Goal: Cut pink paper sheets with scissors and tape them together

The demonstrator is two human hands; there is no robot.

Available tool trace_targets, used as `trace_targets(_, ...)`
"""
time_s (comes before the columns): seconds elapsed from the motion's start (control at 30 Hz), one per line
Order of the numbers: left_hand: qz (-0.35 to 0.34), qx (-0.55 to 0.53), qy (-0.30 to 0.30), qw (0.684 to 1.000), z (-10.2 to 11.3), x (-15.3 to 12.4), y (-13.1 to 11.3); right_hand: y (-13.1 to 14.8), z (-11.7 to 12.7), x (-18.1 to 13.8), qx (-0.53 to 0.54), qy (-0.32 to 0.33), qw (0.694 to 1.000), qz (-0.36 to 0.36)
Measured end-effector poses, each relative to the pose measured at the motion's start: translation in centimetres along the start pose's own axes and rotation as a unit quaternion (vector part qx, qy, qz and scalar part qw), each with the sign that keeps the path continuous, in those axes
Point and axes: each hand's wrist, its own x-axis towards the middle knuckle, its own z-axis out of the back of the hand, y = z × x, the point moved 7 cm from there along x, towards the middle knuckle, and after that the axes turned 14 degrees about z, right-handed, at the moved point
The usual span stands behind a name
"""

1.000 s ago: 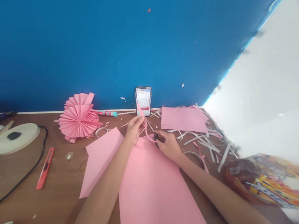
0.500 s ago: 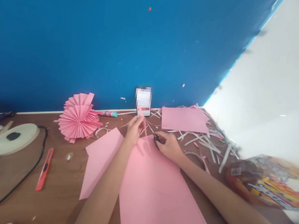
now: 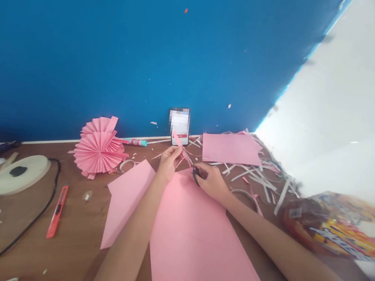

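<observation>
Between its thumb and fingers, my left hand (image 3: pixel 170 160) pinches a narrow pink paper strip (image 3: pixel 177 139) that points up toward the phone. My right hand (image 3: pixel 210 180) is closed around the dark handles of a pair of scissors (image 3: pixel 197 173). The blades reach up and left to the strip near my left fingertips; how far they stand apart is hard to make out. Beneath both hands lie large pink paper sheets (image 3: pixel 202 242), and a smaller pink sheet (image 3: pixel 128 204) lies to the left, partly covered by my left forearm.
A phone (image 3: pixel 179 126) leans on the blue wall. Folded pink paper rosettes (image 3: pixel 100 150), a red box cutter (image 3: pixel 58 212) and a white cord reel (image 3: pixel 21 175) lie left. At right are another pink sheet (image 3: pixel 230 149), white paper strips (image 3: pixel 261 179) and a shiny plastic packet (image 3: pixel 337 227).
The scissor blades have come onto the pink strip, which now slants across them toward my right hand. Both hands stay nearly in place; the view has shifted slightly.
</observation>
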Motion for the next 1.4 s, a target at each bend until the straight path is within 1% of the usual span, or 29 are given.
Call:
trace_targets(0.3,-0.005,-0.005,0.000,1.000,0.11,0.09,-0.03,-0.13,0.07,0.05,-0.017,0.001,1.000,0.005)
trace_targets(0.47,0.001,-0.015,-0.015,1.000,0.19,0.16,0.00,-0.29,0.03,0.00,-0.020,-0.003,1.000,0.004)
trace_targets(0.6,-0.008,-0.023,-0.017,1.000,0.23,0.16,-0.15,-0.42,-0.04,-0.11,-0.014,-0.003,1.000,0.000)
trace_targets(0.9,-0.002,-0.025,-0.015,1.000,0.31,0.18,-0.13,-0.07,0.02,0.03,-0.001,-0.009,1.000,-0.006)
trace_targets(1.27,-0.005,-0.032,-0.013,0.999,0.51,0.30,-0.09,-0.13,-0.20,0.01,-0.012,0.013,1.000,-0.001)
trace_targets(1.4,0.000,-0.034,-0.019,0.999,0.58,0.31,-0.06,-0.13,-0.13,0.00,-0.014,0.004,1.000,-0.003)
